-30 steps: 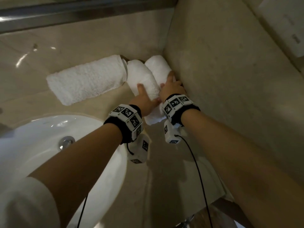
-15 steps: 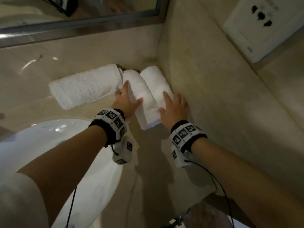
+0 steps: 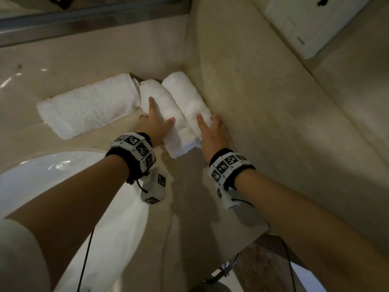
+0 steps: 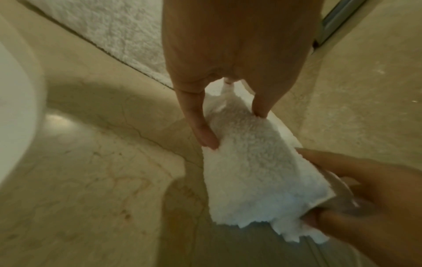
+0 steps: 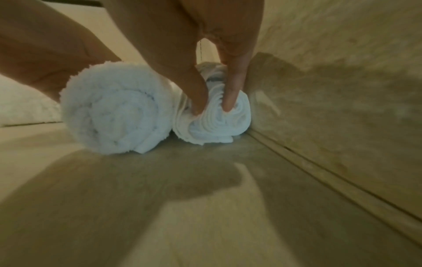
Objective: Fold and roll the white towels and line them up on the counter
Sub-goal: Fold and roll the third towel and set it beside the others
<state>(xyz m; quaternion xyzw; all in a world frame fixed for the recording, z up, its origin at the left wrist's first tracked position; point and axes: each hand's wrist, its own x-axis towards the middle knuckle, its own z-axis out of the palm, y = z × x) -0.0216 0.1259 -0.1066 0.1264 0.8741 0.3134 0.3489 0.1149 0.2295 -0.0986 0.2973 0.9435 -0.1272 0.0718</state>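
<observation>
Left hand (image 3: 156,123), spread flat, steadies the roll beneath (image 3: 157,89); right hand (image 3: 212,131) presses straight fingertips on the neighbouring roll (image 3: 183,89): nudge gently, aligning 2 ends.

Dim, warm indoor light; beige marble counter (image 3: 25,123) flecked by small glare spots at far left, glossy white ceramic basin (image 3: 52,175) streaked by soft highlights. Broad soft shadows thrown toward camera in wrist views. Right hand (image 4: 376,198) smeared by blur in left wrist view. Frame edges bent by wide lenses.
</observation>
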